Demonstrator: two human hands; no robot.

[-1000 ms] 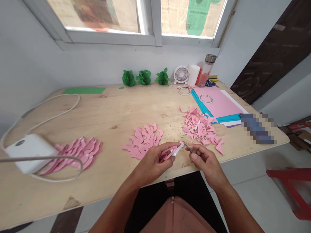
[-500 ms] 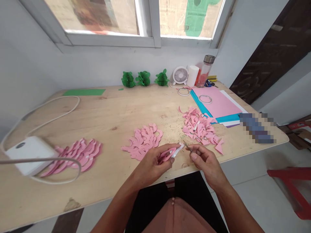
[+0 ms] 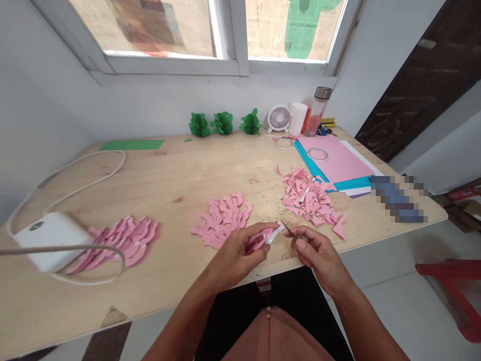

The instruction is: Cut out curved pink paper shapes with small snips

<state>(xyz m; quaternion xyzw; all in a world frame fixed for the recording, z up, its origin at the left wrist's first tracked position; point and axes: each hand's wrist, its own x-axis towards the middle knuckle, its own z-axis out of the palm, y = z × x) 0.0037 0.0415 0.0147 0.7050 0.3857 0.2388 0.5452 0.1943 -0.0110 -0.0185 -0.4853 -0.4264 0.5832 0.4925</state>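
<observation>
My left hand point(image 3: 246, 250) is closed around a pink paper cutout point(image 3: 258, 239). A white strip point(image 3: 277, 232), which looks like tape, sticks out from it to the right. Opposite, my right hand point(image 3: 315, 253) pinches a thin, dark, pointed metal tool point(image 3: 289, 230); its back end is hidden in the fingers, so I cannot tell whether it is scissors or tweezers. The tip points up and left, close to the strip's end. Just beyond my left hand lies a pile of curved pink cutouts point(image 3: 221, 218). Pink paper scraps point(image 3: 310, 195) are heaped past my right hand.
Layered pink pieces point(image 3: 131, 240) lie at left, beside a white box point(image 3: 52, 240) with a looping cable. Green paper ornaments point(image 3: 221, 123), a small fan point(image 3: 279, 118) and a glass bottle point(image 3: 317, 113) line the wall. Tape rings point(image 3: 317, 154) and coloured sheets point(image 3: 338, 160) are at right.
The tool in my right hand has turned slightly, and its tip sits a little further left, nearer the white strip. My left hand keeps its hold; the whole view shifts a little.
</observation>
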